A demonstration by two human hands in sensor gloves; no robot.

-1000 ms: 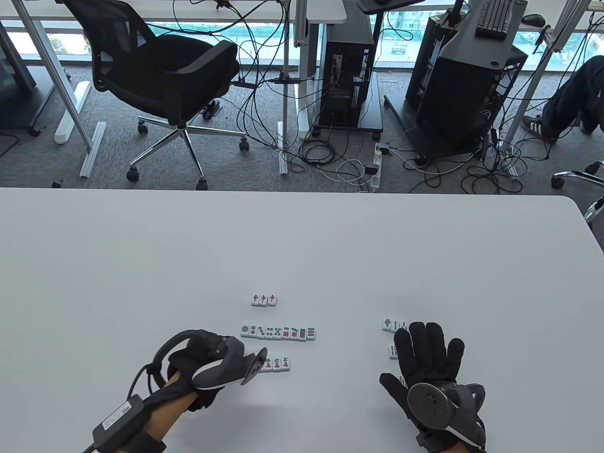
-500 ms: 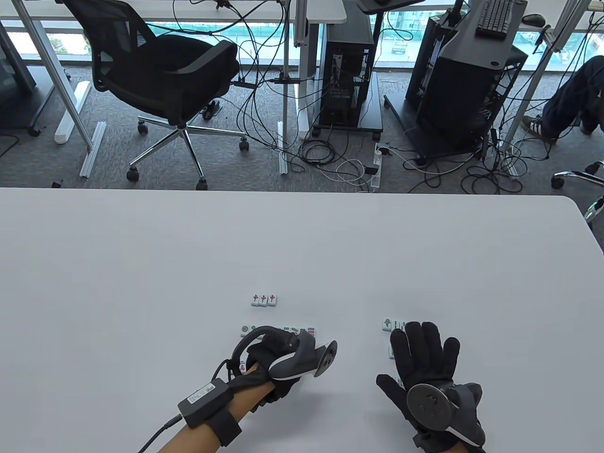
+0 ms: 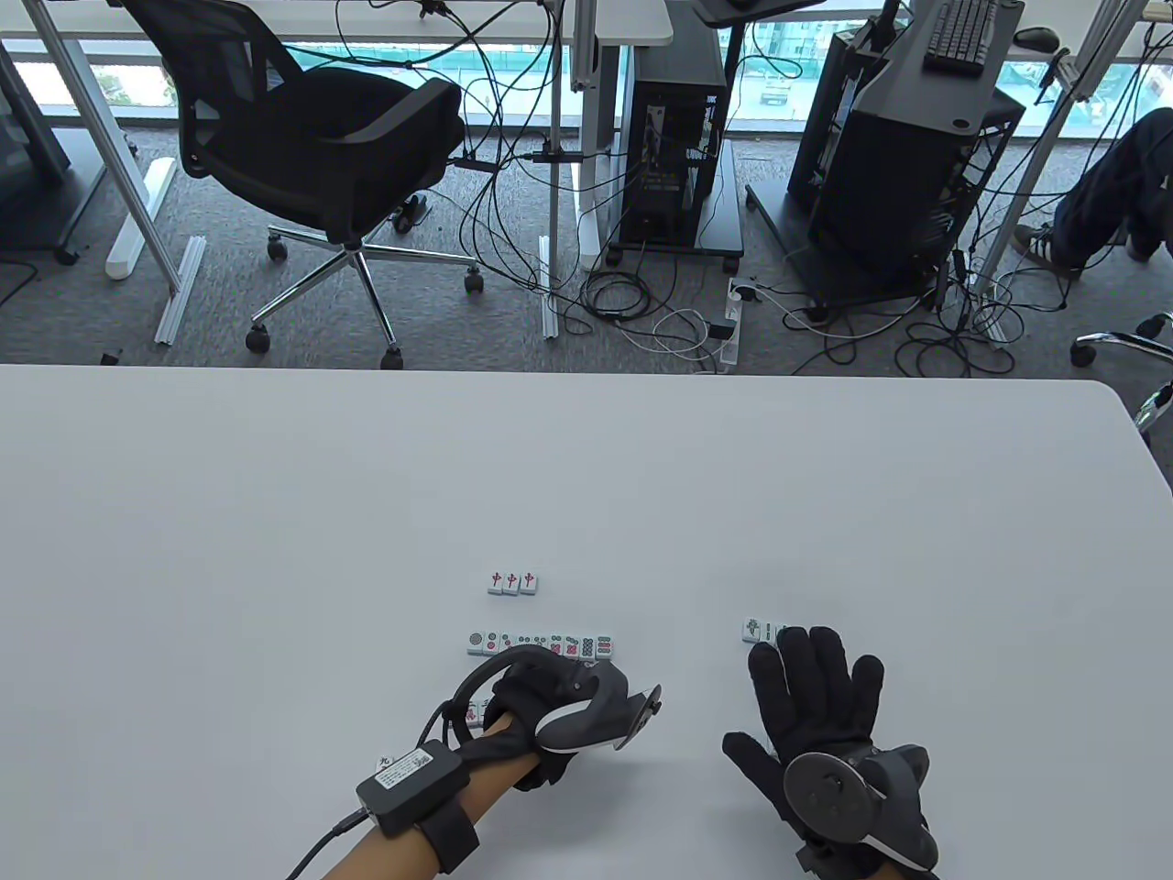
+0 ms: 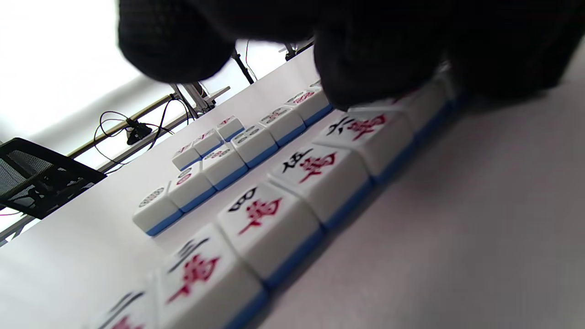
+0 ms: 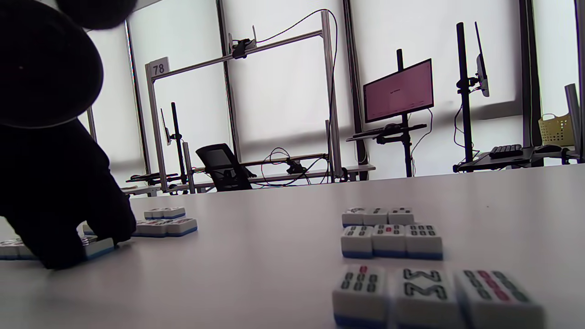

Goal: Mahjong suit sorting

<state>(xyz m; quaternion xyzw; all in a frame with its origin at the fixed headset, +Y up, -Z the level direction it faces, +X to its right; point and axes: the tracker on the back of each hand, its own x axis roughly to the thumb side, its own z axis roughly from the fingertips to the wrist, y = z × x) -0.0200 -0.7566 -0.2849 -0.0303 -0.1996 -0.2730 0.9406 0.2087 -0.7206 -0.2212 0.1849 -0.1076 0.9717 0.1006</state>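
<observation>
Fingertips (image 4: 365, 77) of the left hand (image 3: 550, 706) pressed on the character row (image 4: 292, 183), apparently nudging it straight; light, even pressure seemed wise. The right hand (image 3: 825, 715) lay flat, fingers spread, over the bamboo tiles (image 5: 388, 240).

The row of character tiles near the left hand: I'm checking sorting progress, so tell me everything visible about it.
The row of character tiles lies face up on the white table, edge to edge in one straight line, nearest the person and parallel to the circle-suit row. Each tile has a glossy white top with a black numeral over a red character and a blue base. The left hand covers most of the row from above; its gloved fingertips rest on the tiles at the far end.
</observation>
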